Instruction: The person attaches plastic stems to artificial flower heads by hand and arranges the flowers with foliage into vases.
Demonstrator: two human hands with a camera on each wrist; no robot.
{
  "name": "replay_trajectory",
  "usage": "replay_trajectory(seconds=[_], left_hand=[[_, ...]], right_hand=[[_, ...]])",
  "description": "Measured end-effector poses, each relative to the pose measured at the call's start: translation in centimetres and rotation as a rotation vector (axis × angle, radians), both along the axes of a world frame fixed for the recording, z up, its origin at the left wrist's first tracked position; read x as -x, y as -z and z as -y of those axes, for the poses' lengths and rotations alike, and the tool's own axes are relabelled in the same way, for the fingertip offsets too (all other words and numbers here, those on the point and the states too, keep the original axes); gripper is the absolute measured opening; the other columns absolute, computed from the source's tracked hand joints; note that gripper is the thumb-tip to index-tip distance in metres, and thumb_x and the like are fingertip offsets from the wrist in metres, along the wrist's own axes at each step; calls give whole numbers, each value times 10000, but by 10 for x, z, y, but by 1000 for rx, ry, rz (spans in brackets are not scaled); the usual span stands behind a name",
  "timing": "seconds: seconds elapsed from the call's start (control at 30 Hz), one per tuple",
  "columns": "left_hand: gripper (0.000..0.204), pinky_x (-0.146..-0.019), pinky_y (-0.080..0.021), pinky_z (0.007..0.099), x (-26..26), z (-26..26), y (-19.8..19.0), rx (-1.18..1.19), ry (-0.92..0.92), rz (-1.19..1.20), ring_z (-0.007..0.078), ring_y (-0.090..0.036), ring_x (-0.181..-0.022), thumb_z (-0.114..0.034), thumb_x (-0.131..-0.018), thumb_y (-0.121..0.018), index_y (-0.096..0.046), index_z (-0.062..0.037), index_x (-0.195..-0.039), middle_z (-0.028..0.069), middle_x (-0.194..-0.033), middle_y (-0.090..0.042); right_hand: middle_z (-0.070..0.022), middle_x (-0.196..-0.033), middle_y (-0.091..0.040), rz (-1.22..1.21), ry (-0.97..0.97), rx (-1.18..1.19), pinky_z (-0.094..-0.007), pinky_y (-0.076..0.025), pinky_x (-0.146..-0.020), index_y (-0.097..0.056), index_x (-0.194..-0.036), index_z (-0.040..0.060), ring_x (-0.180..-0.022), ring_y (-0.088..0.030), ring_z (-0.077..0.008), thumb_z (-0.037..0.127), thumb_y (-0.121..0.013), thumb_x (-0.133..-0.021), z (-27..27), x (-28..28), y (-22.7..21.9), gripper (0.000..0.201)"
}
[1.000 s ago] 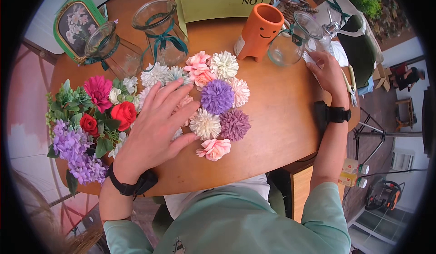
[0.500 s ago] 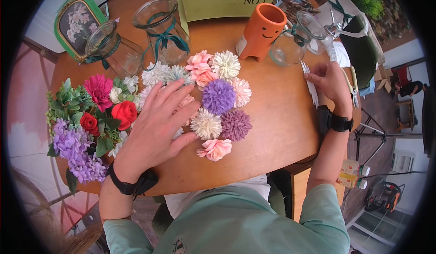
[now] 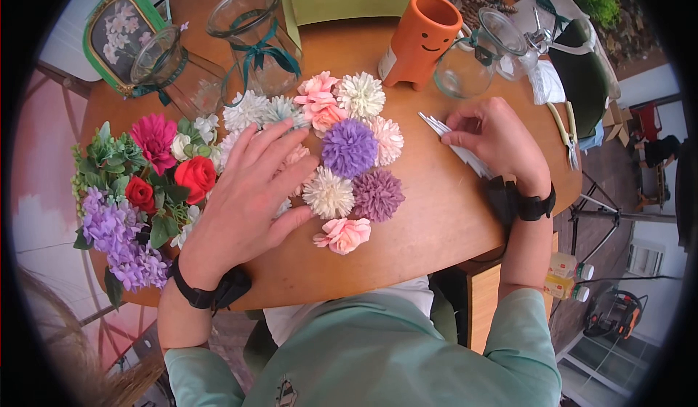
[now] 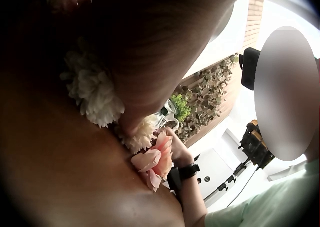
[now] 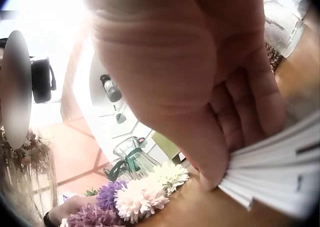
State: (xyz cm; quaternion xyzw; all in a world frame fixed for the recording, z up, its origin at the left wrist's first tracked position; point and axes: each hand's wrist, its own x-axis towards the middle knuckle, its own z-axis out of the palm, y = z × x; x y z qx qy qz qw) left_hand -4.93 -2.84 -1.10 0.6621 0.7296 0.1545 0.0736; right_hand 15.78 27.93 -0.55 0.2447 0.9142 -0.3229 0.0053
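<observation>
My right hand (image 3: 502, 141) pinches a bundle of thin white sticks (image 5: 272, 169) between thumb and fingers, low over the right side of the wooden table (image 3: 436, 218). The bundle's tips fan out past the thumb. Spread flat, my left hand (image 3: 236, 192) rests over a cluster of artificial flower heads and covers some of them. Around its fingertips lie a purple pompom flower (image 3: 349, 148), a cream one (image 3: 329, 192) and a mauve one (image 3: 378, 196). A pink rose head (image 3: 342, 235) lies nearest the table's front edge.
Left of the left hand lie leafy flowers with a red rose (image 3: 195, 179) and lilac blooms (image 3: 113, 221). Glass vases with green ribbons (image 3: 265, 61), an orange smiling pot (image 3: 422, 40) and a green box (image 3: 356, 3) stand behind. Pliers (image 3: 566, 130) lie at the right edge.
My right hand has moved from the back right toward the middle and front of the table, bringing the white sticks with it. The left hand stays over the flowers.
</observation>
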Motion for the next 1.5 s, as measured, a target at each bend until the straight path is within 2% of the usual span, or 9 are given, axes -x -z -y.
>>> replay_trajectory(seconds=[0.23,0.63,0.8,0.9,1.1,1.17,1.27,1.33,1.5], left_hand=[[591,-1259,-276,581,0,0,0,1,0,-8,394,-399,-1495,-213,-778,-835,-655,-85,-1326,150,-1560,-500],[583,-1239,-286,629,-16,-1,-20,-200,-9,-73,371,-482,-1438,-147,-703,-767,-693,-131,-1281,142,-1510,-556],[489,-1144,-435,574,-32,-1,-2,-125,386,20,341,-578,-1321,-177,-753,-825,-713,-130,-1226,124,-1429,-608],[475,-1116,-460,550,-16,1,16,-157,373,-139,335,-604,-1276,-211,-759,-847,-707,-110,-1201,112,-1363,-635],[389,-1100,-467,533,-19,-2,0,-194,146,23,315,-623,-1233,-94,-771,-804,-687,-72,-1142,98,-1267,-661],[390,-1098,-467,532,-21,-2,-1,-186,163,16,317,-623,-1225,-61,-766,-779,-688,-75,-1145,94,-1268,-660],[416,-1096,-469,533,-17,-3,8,-187,188,-39,321,-628,-1202,-13,-748,-735,-690,-78,-1156,93,-1258,-662],[438,-1096,-469,534,-15,-1,9,-181,196,-83,325,-632,-1187,1,-735,-716,-692,-79,-1164,96,-1248,-665],[455,-1069,-491,506,-17,1,-9,-323,22,122,347,-644,-1143,7,-736,-684,-686,-48,-1187,105,-1205,-679]], right_hand=[[-136,-821,-760,-185,20,-185,-369,-559,-700,-811,-929,28,-730,-722,-271,117,-839,-820,-6,-5,8,143],[-135,-793,-752,-148,78,-299,-370,-558,-690,-817,-907,44,-704,-716,-267,199,-874,-804,-5,-4,10,195],[-125,-769,-743,-165,93,-316,-368,-542,-664,-813,-890,44,-674,-698,-258,228,-882,-805,-6,-3,13,215],[-120,-782,-748,-167,127,-310,-365,-534,-653,-811,-904,42,-659,-681,-247,223,-871,-821,-4,-2,10,208],[-110,-828,-769,-193,85,-284,-357,-523,-633,-808,-984,35,-638,-644,-224,159,-804,-883,-7,-5,11,160],[-103,-838,-775,-188,74,-292,-353,-521,-628,-806,-1000,33,-634,-637,-214,143,-787,-894,-7,-9,9,153],[-91,-798,-760,-230,88,-293,-317,-505,-605,-798,-1011,20,-613,-618,-162,139,-773,-918,-9,-10,5,153],[-65,-748,-730,-365,148,-73,-276,-479,-580,-785,-1034,9,-589,-584,-108,145,-766,-942,-11,-11,10,165],[-12,-682,-670,-376,38,-92,-253,-410,-533,-768,-1030,8,-583,-540,-52,158,-783,-945,40,-1,-26,174]])
